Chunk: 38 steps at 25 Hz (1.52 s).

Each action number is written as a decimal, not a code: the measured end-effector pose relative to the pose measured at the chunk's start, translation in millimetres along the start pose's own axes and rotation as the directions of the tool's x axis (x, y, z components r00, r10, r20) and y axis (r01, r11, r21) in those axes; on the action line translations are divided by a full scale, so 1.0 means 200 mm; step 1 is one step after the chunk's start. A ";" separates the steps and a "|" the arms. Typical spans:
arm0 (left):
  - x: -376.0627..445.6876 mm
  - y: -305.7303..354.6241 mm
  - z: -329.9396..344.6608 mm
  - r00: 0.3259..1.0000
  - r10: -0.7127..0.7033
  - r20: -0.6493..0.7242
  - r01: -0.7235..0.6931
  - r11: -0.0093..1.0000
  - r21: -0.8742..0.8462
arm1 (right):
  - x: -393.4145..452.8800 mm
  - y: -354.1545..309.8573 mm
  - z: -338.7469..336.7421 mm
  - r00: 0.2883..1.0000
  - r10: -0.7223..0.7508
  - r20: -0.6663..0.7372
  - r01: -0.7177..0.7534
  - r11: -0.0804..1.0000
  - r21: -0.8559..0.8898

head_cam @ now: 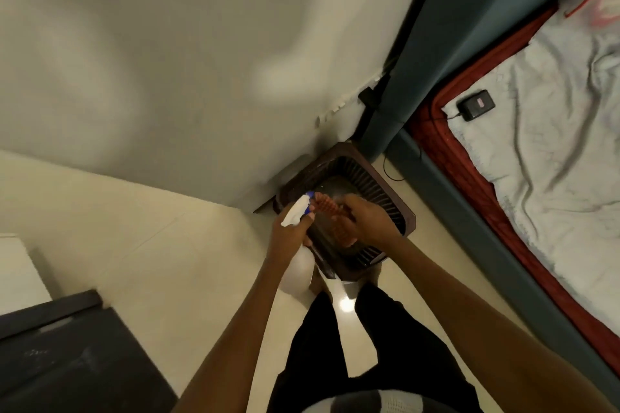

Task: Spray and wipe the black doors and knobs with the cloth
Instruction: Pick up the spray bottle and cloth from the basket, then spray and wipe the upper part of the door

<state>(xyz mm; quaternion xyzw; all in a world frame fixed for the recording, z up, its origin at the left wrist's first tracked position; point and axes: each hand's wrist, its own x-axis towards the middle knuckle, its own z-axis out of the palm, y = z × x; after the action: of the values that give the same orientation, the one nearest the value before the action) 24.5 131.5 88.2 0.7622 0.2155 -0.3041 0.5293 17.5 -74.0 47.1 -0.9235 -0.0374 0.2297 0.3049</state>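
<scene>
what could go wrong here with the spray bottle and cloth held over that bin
1. The left hand aims the spray bottle at the orange cloth in the right hand; overspray may land in the brown bin or on the glossy floor, possibly making it slippery.
2. If the cloth slips, it likely falls into the bin.

White spray bottle with blue trigger, orange cloth (bumpy-textured), dark brown slatted basket.
</scene>
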 end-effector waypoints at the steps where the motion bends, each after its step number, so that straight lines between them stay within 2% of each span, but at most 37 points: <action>1: -0.04 0.02 -0.03 0.999 0.036 -0.010 -0.036 0.999 -0.016 | -0.01 -0.09 -0.06 1.000 0.008 0.007 -0.009 0.997 0.077; 6: -0.36 0.04 -0.23 0.977 0.142 -0.161 -0.171 0.968 -0.182 | -0.08 -0.41 -0.24 0.972 -0.177 0.152 0.112 0.926 0.361; 10: -0.72 -0.06 -0.33 0.955 0.152 -0.255 -0.225 0.932 -0.286 | -0.15 -0.65 -0.23 0.875 -0.346 0.339 0.143 0.854 0.500; 11: -0.83 -0.12 -0.36 0.937 0.139 -0.320 -0.245 0.915 -0.320 | -0.16 -0.72 -0.20 0.836 -0.378 0.398 0.129 0.840 0.527; 14: -1.15 -0.29 -0.43 0.851 0.042 -0.524 -0.314 0.839 -0.443 | -0.24 -0.98 -0.10 0.697 -0.441 0.565 -0.067 0.745 0.664; 16: -1.39 -0.39 -0.51 0.769 -0.077 -0.635 -0.374 0.752 -0.543 | -0.34 -1.18 0.03 0.599 -0.521 0.608 -0.287 0.570 0.770; 18: -1.62 -0.48 -0.61 0.696 -0.142 -0.704 -0.453 0.674 -0.583 | -0.47 -1.36 0.22 0.524 -0.571 0.632 -0.492 0.402 0.772; 20: -1.85 -0.59 -0.73 0.607 -0.213 -0.766 -0.537 0.601 -0.592 | -0.62 -1.57 0.46 0.424 -0.589 0.688 -0.580 0.406 0.706; 21: -1.95 -0.66 -0.78 0.567 -0.262 -0.781 -0.549 0.587 -0.595 | -0.70 -1.65 0.57 0.371 -0.594 0.714 -0.584 0.448 0.677; 23: -2.17 -0.82 -0.91 0.484 -0.355 -0.800 -0.553 0.584 -0.594 | -0.87 -1.86 0.80 0.256 -0.605 0.754 -0.535 0.561 0.632; 24: -2.26 -0.90 -0.98 0.458 -0.391 -0.799 -0.543 0.588 -0.599 | -0.94 -1.95 0.90 0.230 -0.602 0.764 -0.488 0.609 0.626; 27: -2.48 -1.10 -1.16 0.379 -0.482 -0.790 -0.532 0.585 -0.612 | -1.10 -2.23 1.17 0.249 -0.569 0.784 -0.422 0.665 0.617; 30: -2.66 -1.25 -1.34 0.326 -0.486 -0.811 -0.590 0.566 -0.576 | -1.25 -2.55 1.37 0.348 -0.576 0.740 -0.423 0.608 0.672; 33: -2.81 -1.35 -1.52 0.230 -0.460 -0.857 -0.651 0.582 -0.487 | -1.36 -2.89 1.48 0.370 -0.616 0.696 -0.505 0.495 0.707; 36: -2.99 -1.33 -1.73 0.078 -0.422 -0.903 -0.689 0.632 -0.355 | -1.36 -3.22 1.48 0.373 -0.690 0.620 -0.614 0.318 0.723; 38: -3.12 -1.26 -1.90 -0.013 -0.374 -0.927 -0.678 0.685 -0.267 | -1.35 -3.49 1.45 0.349 -0.762 0.546 -0.635 0.236 0.735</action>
<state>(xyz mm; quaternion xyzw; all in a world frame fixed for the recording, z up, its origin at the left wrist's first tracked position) -500.7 571.3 447.6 0.4939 0.5153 0.5019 0.4885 -304.3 593.6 354.7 -0.1822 -0.1058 0.6544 0.7262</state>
